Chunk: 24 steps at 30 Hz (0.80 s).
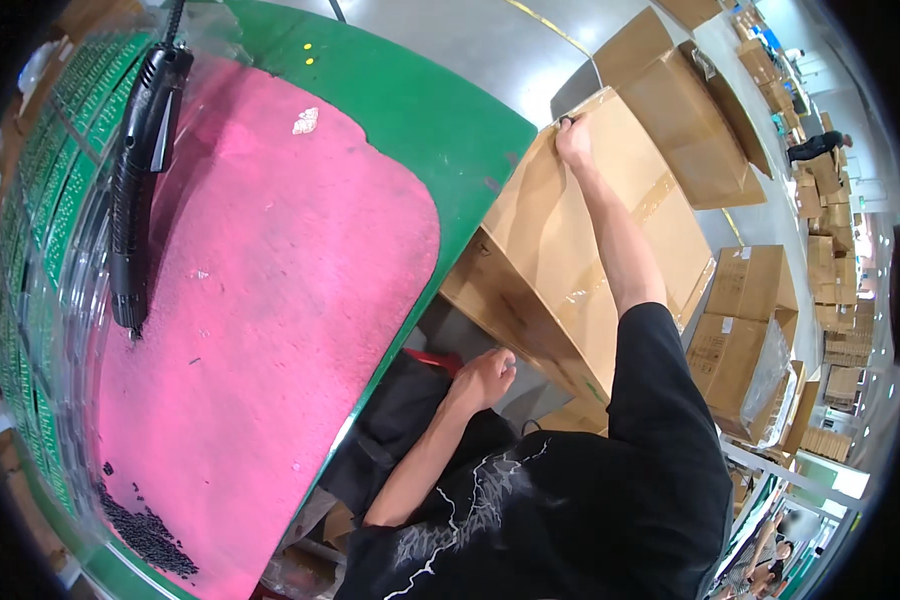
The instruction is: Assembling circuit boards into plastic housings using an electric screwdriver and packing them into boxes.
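Fingers of both hands (pixel 483 378) (pixel 573 138) grip a cardboard box (pixel 570 250).

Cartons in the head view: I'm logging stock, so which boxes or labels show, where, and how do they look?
Large brown carton: beside the green table, tape-sealed; right hand grips its far edge, left hand its near corner.
Open brown carton: behind it, flaps up.
Brown carton with clear film: right, floor.
Stacked brown cartons: far right.
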Each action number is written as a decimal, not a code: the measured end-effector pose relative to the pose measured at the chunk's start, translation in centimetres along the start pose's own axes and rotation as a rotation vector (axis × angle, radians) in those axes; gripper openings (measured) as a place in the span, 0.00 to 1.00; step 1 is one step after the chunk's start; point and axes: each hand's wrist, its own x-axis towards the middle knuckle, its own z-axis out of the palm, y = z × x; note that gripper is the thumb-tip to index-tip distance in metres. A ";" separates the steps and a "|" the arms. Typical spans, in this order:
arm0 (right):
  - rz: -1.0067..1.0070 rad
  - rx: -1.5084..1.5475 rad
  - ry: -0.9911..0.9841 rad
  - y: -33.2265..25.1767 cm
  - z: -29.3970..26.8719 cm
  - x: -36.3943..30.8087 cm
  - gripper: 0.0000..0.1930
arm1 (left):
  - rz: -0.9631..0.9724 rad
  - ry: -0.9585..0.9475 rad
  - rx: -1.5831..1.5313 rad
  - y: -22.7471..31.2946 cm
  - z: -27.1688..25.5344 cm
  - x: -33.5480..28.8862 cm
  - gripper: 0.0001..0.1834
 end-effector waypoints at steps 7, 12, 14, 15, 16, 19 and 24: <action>0.106 0.259 -0.359 1.0 -1.6 -3.3 0.15 | 0.022 -0.059 0.021 1.0 -0.8 0.1 0.14; 0.374 0.822 -0.657 0.1 -6.3 -11.5 0.15 | -0.029 -0.047 -0.027 0.5 -0.9 -0.4 0.15; 0.171 0.647 -0.235 5.2 -7.8 -10.9 0.15 | 0.011 -0.032 -0.043 1.3 -0.6 0.0 0.15; 0.080 0.503 -0.037 8.1 -9.2 -10.3 0.16 | 0.038 -0.009 -0.061 1.6 -0.4 -0.1 0.15; -0.032 0.150 0.068 9.1 -10.2 -11.0 0.16 | 0.032 -0.001 -0.057 1.2 -0.6 -0.4 0.15; 0.060 -0.198 0.093 12.4 -12.6 -14.5 0.16 | 0.009 -0.043 -0.022 0.8 -1.1 -0.5 0.15; 0.134 -0.411 0.336 14.5 -11.4 -20.1 0.15 | -0.008 -0.067 -0.028 0.9 -0.7 -0.7 0.15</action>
